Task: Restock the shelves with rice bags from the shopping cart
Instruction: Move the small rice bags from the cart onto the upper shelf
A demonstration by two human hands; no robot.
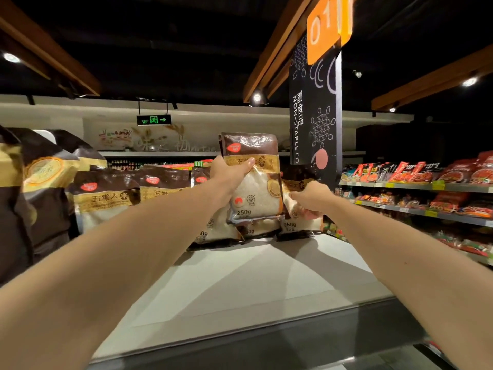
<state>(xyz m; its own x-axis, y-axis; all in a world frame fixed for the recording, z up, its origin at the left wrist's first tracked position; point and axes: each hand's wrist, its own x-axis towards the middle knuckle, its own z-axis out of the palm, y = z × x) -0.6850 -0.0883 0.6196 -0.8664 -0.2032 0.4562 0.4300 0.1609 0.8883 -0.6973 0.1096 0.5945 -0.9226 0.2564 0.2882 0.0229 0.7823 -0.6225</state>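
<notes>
Left hand [229,173] grips raised brown-gold plastic rice bag [254,188] | right hand [313,198] pinches neighbouring bag [298,225] on white shelf [266,276]

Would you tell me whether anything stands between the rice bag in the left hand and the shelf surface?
Yes: shelved rice bags stand directly below the held rice bag in the left hand. The right hand grips a neighbouring bag. Nothing visible blocks the shelf surface nearer us.
</notes>
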